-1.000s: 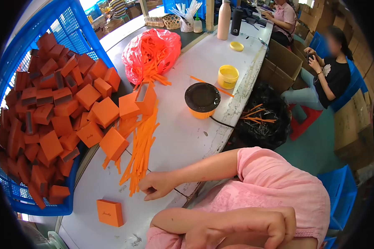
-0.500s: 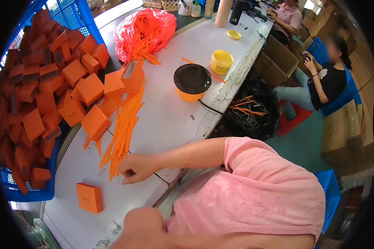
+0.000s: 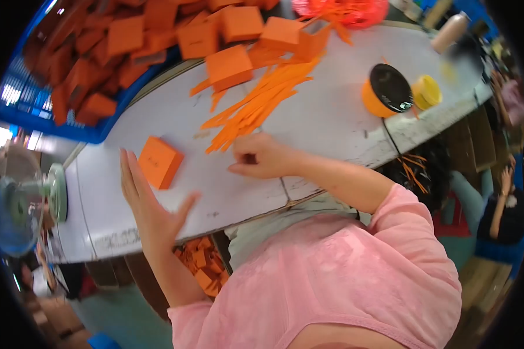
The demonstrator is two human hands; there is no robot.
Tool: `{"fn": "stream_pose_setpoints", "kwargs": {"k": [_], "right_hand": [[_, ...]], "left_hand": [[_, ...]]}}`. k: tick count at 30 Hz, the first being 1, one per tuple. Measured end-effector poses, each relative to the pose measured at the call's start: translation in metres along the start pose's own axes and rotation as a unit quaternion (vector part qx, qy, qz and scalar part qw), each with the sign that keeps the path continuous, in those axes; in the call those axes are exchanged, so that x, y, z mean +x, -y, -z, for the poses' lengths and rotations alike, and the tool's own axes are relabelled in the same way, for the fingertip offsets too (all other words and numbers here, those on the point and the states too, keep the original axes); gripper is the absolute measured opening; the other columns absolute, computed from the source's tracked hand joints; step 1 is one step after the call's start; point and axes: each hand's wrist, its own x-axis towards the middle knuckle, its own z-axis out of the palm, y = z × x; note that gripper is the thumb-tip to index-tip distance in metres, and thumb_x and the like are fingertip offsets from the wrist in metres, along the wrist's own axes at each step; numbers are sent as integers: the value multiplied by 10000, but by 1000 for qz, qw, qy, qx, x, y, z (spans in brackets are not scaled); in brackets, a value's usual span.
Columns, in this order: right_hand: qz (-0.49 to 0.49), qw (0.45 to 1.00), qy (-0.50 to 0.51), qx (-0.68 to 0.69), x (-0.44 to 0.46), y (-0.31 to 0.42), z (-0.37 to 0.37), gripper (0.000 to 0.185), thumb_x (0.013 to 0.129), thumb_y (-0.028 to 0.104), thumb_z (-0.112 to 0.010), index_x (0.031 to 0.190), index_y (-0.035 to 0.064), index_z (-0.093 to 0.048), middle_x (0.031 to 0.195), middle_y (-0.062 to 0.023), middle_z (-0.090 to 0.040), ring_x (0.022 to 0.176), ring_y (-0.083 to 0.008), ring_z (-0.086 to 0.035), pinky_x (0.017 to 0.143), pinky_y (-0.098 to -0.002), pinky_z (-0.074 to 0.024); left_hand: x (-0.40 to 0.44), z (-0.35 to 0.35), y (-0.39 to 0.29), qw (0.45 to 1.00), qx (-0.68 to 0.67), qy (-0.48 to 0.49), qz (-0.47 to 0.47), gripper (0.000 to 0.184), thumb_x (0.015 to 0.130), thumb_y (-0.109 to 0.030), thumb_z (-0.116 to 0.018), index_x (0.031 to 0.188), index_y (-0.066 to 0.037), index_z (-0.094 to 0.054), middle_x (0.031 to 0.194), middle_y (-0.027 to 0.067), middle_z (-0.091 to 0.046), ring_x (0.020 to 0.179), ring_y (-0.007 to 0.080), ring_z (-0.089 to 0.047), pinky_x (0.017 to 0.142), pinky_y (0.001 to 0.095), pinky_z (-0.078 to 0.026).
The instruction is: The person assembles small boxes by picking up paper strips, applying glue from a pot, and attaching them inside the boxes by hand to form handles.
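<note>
Head cam: L hand (image 3: 156, 216) wide by box (image 3: 159, 163), best kept square to its sides; R hand (image 3: 263, 156) curled, contents unclear w/ blur.

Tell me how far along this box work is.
Done: the lone box on the table looks closed, though whether it is finished I cannot tell, nor whether the heaped boxes are.
In hand: the open left hand is beside the lone box; the curled right hand is at the ends of the orange strips.
Left: probably plenty, as many strips lie loose.
</note>
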Motion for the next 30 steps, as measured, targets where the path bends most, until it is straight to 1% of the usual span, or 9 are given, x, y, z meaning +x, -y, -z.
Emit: {"fn": "stream_pose_setpoints", "kwargs": {"k": [2, 4, 5, 8, 13, 15, 20, 25, 30], "right_hand": [[2, 1000, 10, 3, -1, 3, 1, 323, 848, 132, -759, 700, 30, -491, 664, -68, -497, 569, -201, -459, 525, -335, -389], [-26, 999, -1, 23, -1, 3, 0, 328, 856, 100, -754, 699, 29, -475, 662, -41, -479, 578, -153, -441, 522, -310, -374], [-37, 999, 6, 30, -3, 0, 1, 324, 863, 85, -751, 705, 31, -473, 670, -21, -484, 596, -117, -437, 527, -283, -371], [-34, 999, 3, 31, -4, 4, 3, 290, 872, 91, -746, 731, 29, -501, 699, -19, -515, 607, -113, -449, 539, -272, -384], [-61, 990, -114, -47, 15, 13, 44, 113, 924, 83, -684, 869, 5, -623, 770, -38, -568, 649, -114, -500, 583, -268, -423], [-32, 975, -137, -174, 30, -2, 66, 89, 934, 74, -666, 916, -10, -642, 788, -48, -587, 685, -113, -535, 613, -261, -444], [-23, 965, -62, -252, 64, -25, 84, 101, 913, 101, -668, 945, 5, -668, 866, -88, -650, 720, -201, -602, 661, -307, -490], [-73, 930, 28, -358, 84, -19, 62, 151, 838, 184, -662, 876, 37, -665, 878, -129, -669, 860, -314, -643, 734, -427, -509], [-90, 928, 78, -353, 95, -26, 58, 131, 824, 165, -634, 847, 38, -648, 869, -137, -661, 865, -325, -632, 735, -436, -505]], "left_hand": [[0, -25, 44, 995, 60, 12, 75, 1185, 731, -522, -822, 1555, 28, -173, 1630, 249, -134, 1495, 408, -174, 1209, 506, -180], [0, -66, 76, 972, 151, 130, 120, 1168, 741, -535, -811, 1558, 18, -188, 1625, 257, -156, 1499, 414, -170, 1204, 527, -159], [6, -65, 71, 988, 94, 85, 87, 1103, 745, -521, -807, 1527, 25, -253, 1575, 260, -269, 1456, 416, -263, 1172, 536, -221], [12, -64, 79, 983, 124, 111, 83, 994, 741, -449, -809, 1469, 30, -331, 1453, 244, -412, 1350, 411, -392, 1106, 520, -325], [16, -54, 73, 985, 51, 121, 110, 926, 717, -374, -799, 1430, 30, -369, 1318, 211, -484, 1217, 392, -473, 1042, 501, -374], [8, -60, 61, 991, 31, 97, 84, 969, 701, -362, -801, 1456, 35, -343, 1313, 206, -483, 1212, 386, -470, 1045, 496, -365], [-9, -59, 34, 987, 66, 131, 72, 1039, 704, -416, -820, 1494, 29, -314, 1372, 203, -459, 1241, 382, -460, 1063, 477, -353], [-20, -56, 28, 986, 72, 124, 80, 1037, 704, -465, -820, 1472, 46, -347, 1360, 199, -473, 1225, 367, -466, 1055, 477, -354], [-24, -58, 29, 990, 69, 101, 66, 1027, 711, -492, -807, 1459, 55, -363, 1333, 199, -491, 1189, 360, -477, 1033, 479, -362]]}}
